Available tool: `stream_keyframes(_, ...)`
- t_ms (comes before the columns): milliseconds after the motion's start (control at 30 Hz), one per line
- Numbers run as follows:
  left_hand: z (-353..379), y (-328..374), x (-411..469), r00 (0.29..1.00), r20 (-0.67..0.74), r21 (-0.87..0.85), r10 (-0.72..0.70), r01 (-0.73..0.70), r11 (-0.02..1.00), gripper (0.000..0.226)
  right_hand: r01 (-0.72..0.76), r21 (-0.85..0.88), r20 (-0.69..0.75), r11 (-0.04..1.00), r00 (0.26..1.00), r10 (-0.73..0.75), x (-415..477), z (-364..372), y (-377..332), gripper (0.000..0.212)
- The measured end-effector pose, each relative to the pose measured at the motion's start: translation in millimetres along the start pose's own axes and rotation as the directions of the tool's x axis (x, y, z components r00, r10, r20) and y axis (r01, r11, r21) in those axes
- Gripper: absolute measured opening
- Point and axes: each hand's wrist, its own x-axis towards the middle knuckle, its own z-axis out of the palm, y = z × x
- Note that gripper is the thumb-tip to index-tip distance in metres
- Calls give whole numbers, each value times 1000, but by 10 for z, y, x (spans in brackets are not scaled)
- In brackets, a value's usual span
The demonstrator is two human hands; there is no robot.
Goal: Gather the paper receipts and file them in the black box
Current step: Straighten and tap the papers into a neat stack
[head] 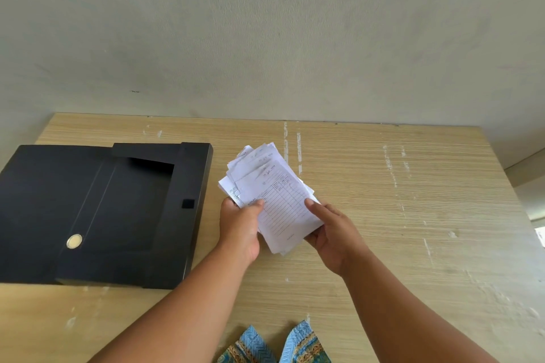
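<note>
A loose stack of white paper receipts (pixel 271 186) with ruled lines and handwriting is held just above the wooden table, fanned out at its far end. My left hand (pixel 240 225) grips the stack's left edge, thumb on top. On the right lower edge my right hand (pixel 330 234) holds the same stack, thumb pressed on the top sheet. The black box (pixel 97 215) lies flat on the table to the left of my hands, its lid folded open; a round metal ring shows on its left flap.
The light wooden table (pixel 398 215) runs back to a grey wall (pixel 265 38). Its right edge falls away at the far right. Blue patterned cloth (pixel 277 345) shows at the bottom centre, close to my body.
</note>
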Motion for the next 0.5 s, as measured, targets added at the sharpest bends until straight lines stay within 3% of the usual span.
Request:
stream_keyframes(67, 98, -29, -52, 1000, -9, -116, -23, 22, 993, 34, -20, 102, 15, 995, 1000, 19, -14, 30, 84, 43)
stream_keyframes(267, 153, -123, -122, 997, 50, -178, -55, 63, 982, 41, 48, -41, -165, 998, 985, -54, -5, 31, 157, 34)
stream_keyframes(400, -108, 19, 47, 997, 64, -118, -35, 43, 992, 41, 51, -193, -146, 980, 986, -80, -37, -172, -38, 32)
stream_keyframes(500, -295, 172, 164, 988, 152, 65, 0, -10, 998, 43, 28, -309, -132, 951, 989, -72, -34, -328, -150, 30)
